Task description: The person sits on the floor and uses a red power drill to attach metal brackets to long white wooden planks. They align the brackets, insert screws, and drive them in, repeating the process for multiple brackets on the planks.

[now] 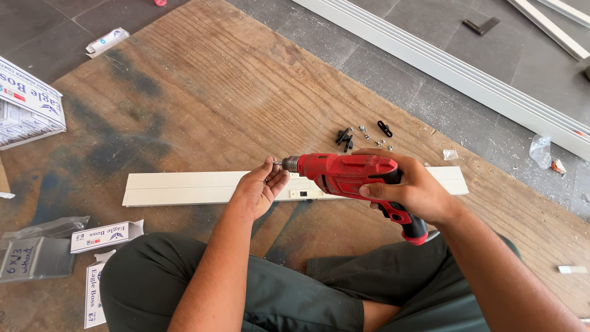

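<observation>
Both hands work together: the right hand (410,189) grips the heavy, stiff red drill (351,174) by its handle, the left hand (261,187) pinches its bit.

left hand (261,187) fingers pinched, right hand (412,187) clenched

I sit on a worn plywood sheet (215,80) with dark blue-grey stains, laid over a grey tiled floor (393,67) dusted with white shavings. A long white moulded strip (467,77) runs diagonally over the tiles upper right, more white strips (550,27) beyond it. Small white cardboard boxes (27,107) sit at the left edge, flat cartons (104,237) lower left. Crumpled clear plastic (541,150) lies on the tiles at right. Light is bright, even daylight, soft shadows.
</observation>
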